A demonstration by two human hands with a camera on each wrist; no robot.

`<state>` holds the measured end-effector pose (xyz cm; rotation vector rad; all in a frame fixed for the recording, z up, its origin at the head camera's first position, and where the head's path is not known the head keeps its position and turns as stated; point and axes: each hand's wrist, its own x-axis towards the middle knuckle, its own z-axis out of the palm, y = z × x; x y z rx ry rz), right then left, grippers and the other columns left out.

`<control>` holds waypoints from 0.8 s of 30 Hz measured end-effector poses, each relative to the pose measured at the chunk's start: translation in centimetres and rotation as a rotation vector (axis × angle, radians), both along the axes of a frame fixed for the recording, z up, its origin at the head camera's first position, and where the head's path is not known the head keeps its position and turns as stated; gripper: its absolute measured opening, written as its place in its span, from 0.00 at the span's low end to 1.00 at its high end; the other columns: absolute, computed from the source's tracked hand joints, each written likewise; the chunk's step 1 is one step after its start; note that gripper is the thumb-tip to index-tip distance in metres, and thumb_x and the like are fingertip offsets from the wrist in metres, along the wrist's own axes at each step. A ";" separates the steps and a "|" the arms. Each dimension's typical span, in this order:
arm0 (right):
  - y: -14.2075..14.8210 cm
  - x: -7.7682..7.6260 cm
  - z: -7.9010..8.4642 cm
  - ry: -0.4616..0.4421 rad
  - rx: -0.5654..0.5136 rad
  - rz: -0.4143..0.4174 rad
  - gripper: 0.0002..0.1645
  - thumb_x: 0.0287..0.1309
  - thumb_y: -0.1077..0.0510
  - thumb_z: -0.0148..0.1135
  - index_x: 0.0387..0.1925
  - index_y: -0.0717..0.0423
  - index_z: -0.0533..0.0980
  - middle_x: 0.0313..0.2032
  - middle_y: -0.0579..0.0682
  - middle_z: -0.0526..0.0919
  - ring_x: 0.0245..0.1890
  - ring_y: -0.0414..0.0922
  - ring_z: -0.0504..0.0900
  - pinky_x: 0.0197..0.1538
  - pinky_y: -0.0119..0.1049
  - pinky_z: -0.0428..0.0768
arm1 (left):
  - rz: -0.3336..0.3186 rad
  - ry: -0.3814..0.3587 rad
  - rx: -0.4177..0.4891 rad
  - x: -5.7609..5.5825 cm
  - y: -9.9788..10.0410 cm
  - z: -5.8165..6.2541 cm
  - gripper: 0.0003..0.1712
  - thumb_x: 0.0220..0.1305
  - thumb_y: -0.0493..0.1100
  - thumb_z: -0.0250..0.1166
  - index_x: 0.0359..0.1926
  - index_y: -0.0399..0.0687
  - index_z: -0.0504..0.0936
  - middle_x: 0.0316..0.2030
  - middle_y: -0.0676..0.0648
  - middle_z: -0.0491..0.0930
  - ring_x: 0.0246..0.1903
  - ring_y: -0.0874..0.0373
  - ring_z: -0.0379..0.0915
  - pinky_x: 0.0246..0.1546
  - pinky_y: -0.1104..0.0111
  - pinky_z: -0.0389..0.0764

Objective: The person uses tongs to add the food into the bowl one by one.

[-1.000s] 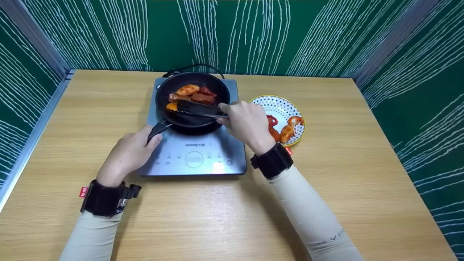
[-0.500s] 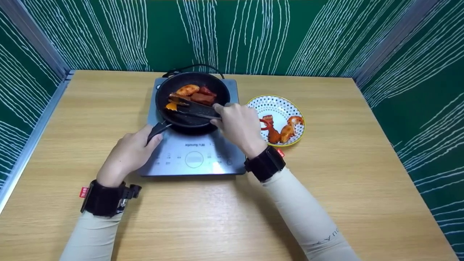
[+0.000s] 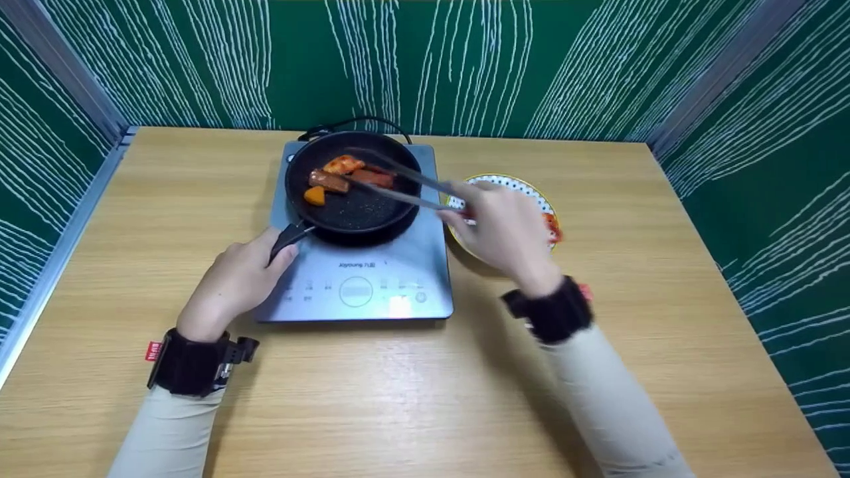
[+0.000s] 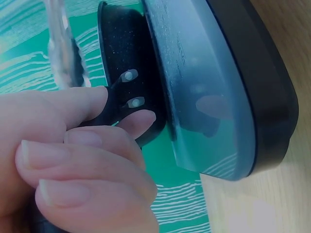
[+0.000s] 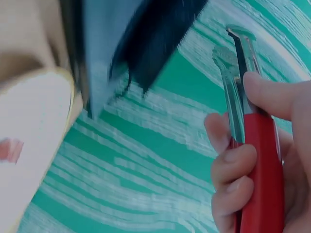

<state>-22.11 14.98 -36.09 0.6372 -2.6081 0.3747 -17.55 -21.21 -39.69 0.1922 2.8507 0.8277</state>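
Note:
My left hand (image 3: 236,275) grips the black handle (image 3: 291,240) of a frying pan (image 3: 362,216). In the left wrist view, its fingers (image 4: 97,160) curl round that handle. My right hand (image 3: 505,229) holds metal tongs (image 3: 406,197) with red grips, seen in the right wrist view as a red handle (image 5: 262,170). The tongs' arms are spread, their blurred tips over the food in the pan. That food includes an orange wedge (image 3: 315,196), reddish-brown chunks (image 3: 329,180) and a browned orange piece (image 3: 342,164). The right hand covers much of a dotted plate (image 3: 495,180).
The pan sits on a flat induction cooker (image 3: 392,265) whose black cable (image 3: 372,119) runs behind it. Red-orange food (image 3: 551,227) shows at the plate's right side. The wooden table (image 3: 372,398) ends at green walls (image 3: 451,66) with white streaks.
My right hand has moved right, drawing the tongs back from the orange wedge and the left chunk, and their arms have spread apart. The left hand and pan have stayed in place.

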 end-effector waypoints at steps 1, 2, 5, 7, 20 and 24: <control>1.0 0.2 0.2 0.002 -0.003 -0.008 0.21 0.69 0.41 0.70 0.58 0.42 0.86 0.31 0.47 0.88 0.24 0.46 0.82 0.21 0.43 0.71 | 0.002 -0.001 -0.001 0.0 0.0 0.0 0.19 0.86 0.57 0.49 0.52 0.45 0.70 0.30 0.44 0.66 0.32 0.45 0.70 0.31 0.59 0.62; 2.0 0.3 0.3 0.001 -0.002 -0.016 0.21 0.69 0.42 0.71 0.58 0.43 0.86 0.30 0.47 0.88 0.24 0.47 0.82 0.21 0.43 0.71 | 0.003 -0.005 -0.002 0.0 0.0 0.0 0.19 0.86 0.57 0.49 0.52 0.45 0.70 0.30 0.44 0.66 0.31 0.45 0.70 0.31 0.59 0.62; 5.2 0.9 0.4 -0.022 0.001 -0.044 0.22 0.68 0.44 0.73 0.57 0.48 0.86 0.28 0.49 0.86 0.21 0.48 0.79 0.22 0.41 0.67 | 0.007 -0.012 -0.001 0.0 -0.1 0.0 0.19 0.86 0.57 0.49 0.52 0.45 0.70 0.30 0.44 0.66 0.31 0.45 0.70 0.30 0.59 0.62; 7.4 1.3 0.2 -0.050 -0.002 -0.070 0.22 0.67 0.44 0.74 0.57 0.51 0.86 0.26 0.50 0.84 0.20 0.47 0.76 0.23 0.40 0.65 | 0.009 -0.014 0.001 0.0 0.0 0.0 0.19 0.86 0.57 0.49 0.52 0.46 0.70 0.30 0.44 0.66 0.32 0.45 0.70 0.31 0.59 0.63; 15.7 3.6 -1.8 -0.297 0.043 -0.273 0.15 0.67 0.45 0.74 0.44 0.51 0.87 0.22 0.49 0.76 0.23 0.50 0.70 0.27 0.42 0.62 | -0.002 -0.008 0.005 0.0 -0.2 -0.3 0.20 0.86 0.58 0.49 0.52 0.45 0.71 0.30 0.45 0.65 0.32 0.46 0.70 0.31 0.59 0.63; 15.7 3.8 -1.8 -0.388 0.045 -0.333 0.21 0.66 0.43 0.74 0.50 0.54 0.88 0.28 0.54 0.82 0.27 0.53 0.74 0.29 0.44 0.65 | -0.007 0.005 0.004 0.0 -0.1 -0.2 0.19 0.86 0.57 0.50 0.52 0.45 0.71 0.30 0.45 0.65 0.32 0.46 0.70 0.31 0.58 0.63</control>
